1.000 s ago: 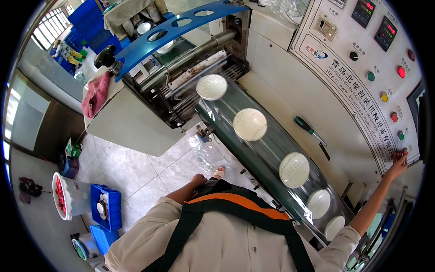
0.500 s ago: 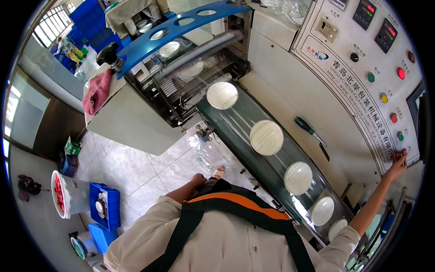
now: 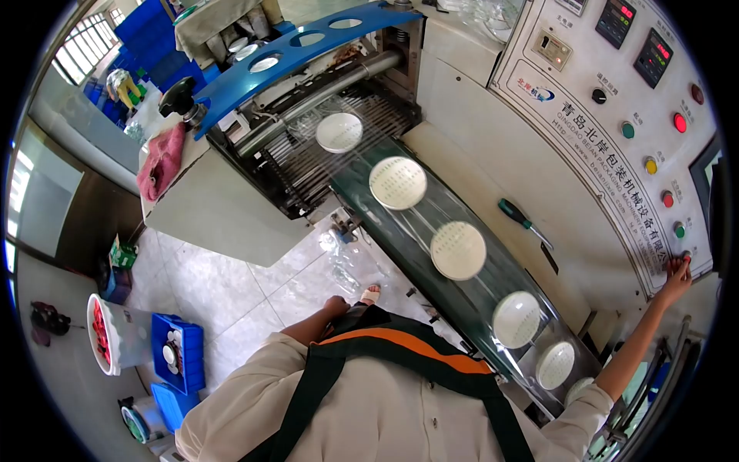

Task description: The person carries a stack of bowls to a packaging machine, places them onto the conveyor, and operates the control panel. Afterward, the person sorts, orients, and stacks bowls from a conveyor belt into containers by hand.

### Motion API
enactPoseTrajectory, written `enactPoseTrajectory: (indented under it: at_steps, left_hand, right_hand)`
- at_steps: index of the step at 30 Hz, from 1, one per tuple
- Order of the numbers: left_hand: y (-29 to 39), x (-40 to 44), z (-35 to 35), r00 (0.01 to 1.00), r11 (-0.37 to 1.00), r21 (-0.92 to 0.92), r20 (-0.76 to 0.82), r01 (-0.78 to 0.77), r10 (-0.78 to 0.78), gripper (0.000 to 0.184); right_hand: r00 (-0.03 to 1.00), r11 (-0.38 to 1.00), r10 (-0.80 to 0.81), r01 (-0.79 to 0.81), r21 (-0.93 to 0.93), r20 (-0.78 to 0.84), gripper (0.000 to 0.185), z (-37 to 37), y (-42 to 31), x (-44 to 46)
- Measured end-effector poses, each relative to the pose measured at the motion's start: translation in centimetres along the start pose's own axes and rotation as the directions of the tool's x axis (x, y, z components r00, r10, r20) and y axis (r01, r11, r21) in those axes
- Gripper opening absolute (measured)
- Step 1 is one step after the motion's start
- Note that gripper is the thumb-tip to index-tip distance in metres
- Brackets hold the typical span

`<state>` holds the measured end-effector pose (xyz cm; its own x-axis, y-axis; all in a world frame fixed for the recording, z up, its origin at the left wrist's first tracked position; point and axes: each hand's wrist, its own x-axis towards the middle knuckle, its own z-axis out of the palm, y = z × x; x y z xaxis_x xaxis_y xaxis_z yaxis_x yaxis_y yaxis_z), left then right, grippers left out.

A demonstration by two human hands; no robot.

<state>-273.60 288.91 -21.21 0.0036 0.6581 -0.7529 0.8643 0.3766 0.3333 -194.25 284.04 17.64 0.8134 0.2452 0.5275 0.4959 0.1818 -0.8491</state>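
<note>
My right hand (image 3: pixel 676 282) reaches to the lower right of the control panel (image 3: pixel 570 85), its fingers bent round a small red knob (image 3: pixel 687 256). My left hand (image 3: pixel 336 306) hangs low beside my body, over the floor; its fingers are mostly hidden. Between my body and the panel runs a dark green conveyor belt (image 3: pixel 431 202) under clear film. Several white bowls with a patterned surface lie on it in a row, among them one bowl (image 3: pixel 397 183) near the machine and another (image 3: pixel 516 319) further down. One more bowl (image 3: pixel 339 132) sits on the metal slats by the roller bar (image 3: pixel 319 104).
A blue plate with round holes (image 3: pixel 308 38) spans the machine. A green-handled screwdriver (image 3: pixel 526 223) lies beside the belt. Pink cloth (image 3: pixel 162 162) rests on the machine's corner. Blue crates (image 3: pixel 192 346) and a white bucket (image 3: pixel 127 339) stand on the left. Another person (image 3: pixel 122 86) is far off.
The bowls have moved down the belt towards the lower right, one coming further out from the roller bar. A bowl seen behind the bar no longer shows. My hands have stayed in place.
</note>
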Motion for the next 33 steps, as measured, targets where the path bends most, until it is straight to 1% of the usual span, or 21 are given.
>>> enactPoseTrajectory:
  at_steps: [2, 9, 11, 18, 20, 25, 33]
  left_hand:
    - [0.0, 0.2, 0.1, 1.0, 1.0, 0.008, -0.003, -0.011, 0.011, 0.035]
    - [0.2, 0.3, 0.0, 1.0, 0.999, -0.034, 0.005, 0.01, -0.01, 0.034]
    - [0.2, 0.3, 0.0, 1.0, 0.999, -0.045, 0.002, 0.014, -0.014, 0.034]
    - [0.1, 0.4, 0.2, 1.0, 0.999, -0.054, -0.015, 0.005, -0.006, 0.034]
    - [0.1, 0.4, 0.2, 1.0, 0.999, -0.054, -0.02, 0.007, -0.009, 0.034]
    - [0.2, 0.2, 0.2, 1.0, 0.997, -0.071, -0.027, 0.012, -0.014, 0.035]
    - [-0.1, 0.2, 0.3, 0.999, 0.999, -0.027, -0.042, -0.025, 0.023, 0.035]
  right_hand:
    - [0.999, 1.0, -0.013, 0.014, 0.008, -0.038, 0.035, 0.3, 0.0, -0.2]
    - [0.997, 0.997, -0.077, 0.077, 0.001, -0.026, 0.037, 0.3, 1.0, 0.1]
    - [0.993, 0.994, -0.106, 0.105, -0.021, -0.056, 0.037, 0.4, 1.3, 0.2]
    - [0.991, 0.994, -0.107, 0.105, -0.025, -0.079, 0.039, 0.7, 1.0, -0.2]
    - [0.992, 0.993, -0.105, 0.101, -0.054, -0.069, 0.039, 0.7, 0.8, -0.3]
    - [0.991, 0.993, -0.115, 0.114, -0.029, -0.066, 0.037, 0.7, 1.1, -0.2]
    - [0.992, 0.995, -0.1, 0.098, -0.029, -0.075, 0.034, 0.9, 0.9, -0.4]
